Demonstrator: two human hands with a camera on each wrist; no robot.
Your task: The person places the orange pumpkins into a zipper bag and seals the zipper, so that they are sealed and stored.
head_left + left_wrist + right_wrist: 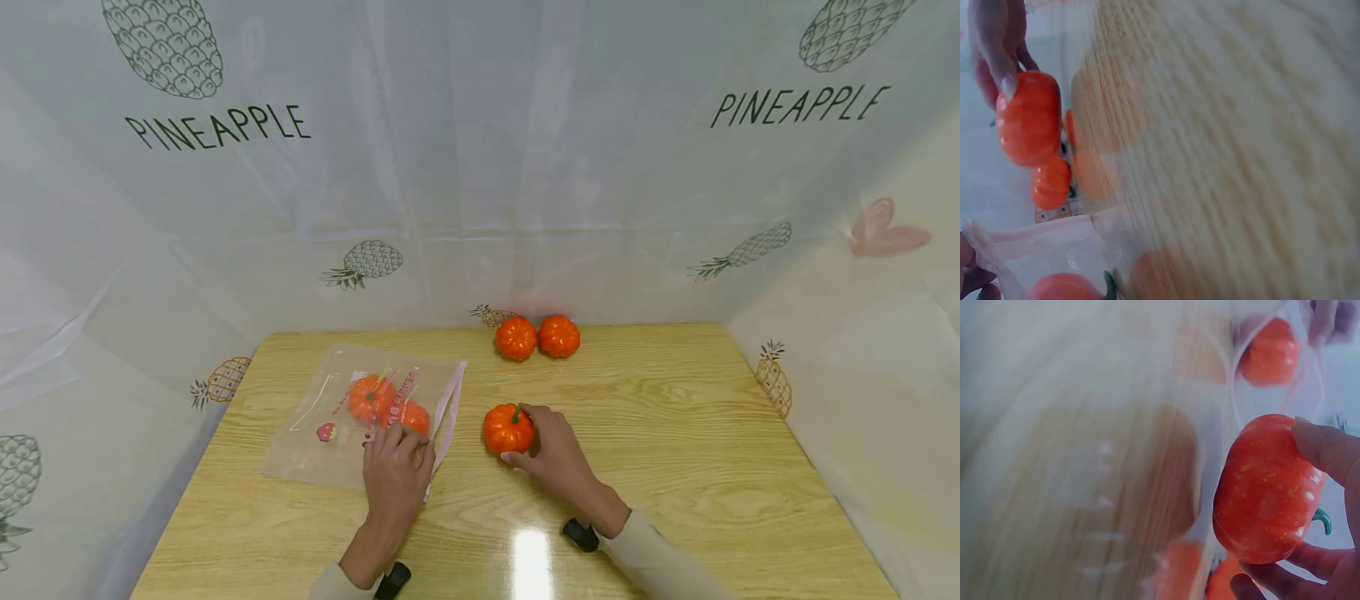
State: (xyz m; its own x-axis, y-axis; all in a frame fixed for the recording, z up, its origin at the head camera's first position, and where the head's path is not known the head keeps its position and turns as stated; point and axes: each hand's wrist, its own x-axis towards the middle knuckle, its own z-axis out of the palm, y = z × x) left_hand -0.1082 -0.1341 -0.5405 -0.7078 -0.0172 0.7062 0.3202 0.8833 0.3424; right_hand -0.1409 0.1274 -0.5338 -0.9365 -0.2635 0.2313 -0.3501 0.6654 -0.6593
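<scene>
My right hand (pixel 557 454) grips a small orange toy pumpkin (pixel 507 429) with a green stem, fingers at its far side and thumb at its near side. That pumpkin (pixel 1266 487) faces the bag's opening in the right wrist view. To its left lies a clear zip bag (pixel 300 442) with pink and red print. My left hand (pixel 397 467) pinches the bag's upper layer near the pink-edged mouth (pixel 455 392), which gapes in the right wrist view. Inside the bag are two pumpkins, one farther back (pixel 371 398) and one (pixel 412 417) partly behind my left fingers.
Two more orange pumpkins, a left one (pixel 516 337) and a right one (pixel 559 336), stand side by side at the table's back edge. The wooden table (pixel 675 417) is bordered at the back and sides by a white pineapple-print sheet (pixel 480 167).
</scene>
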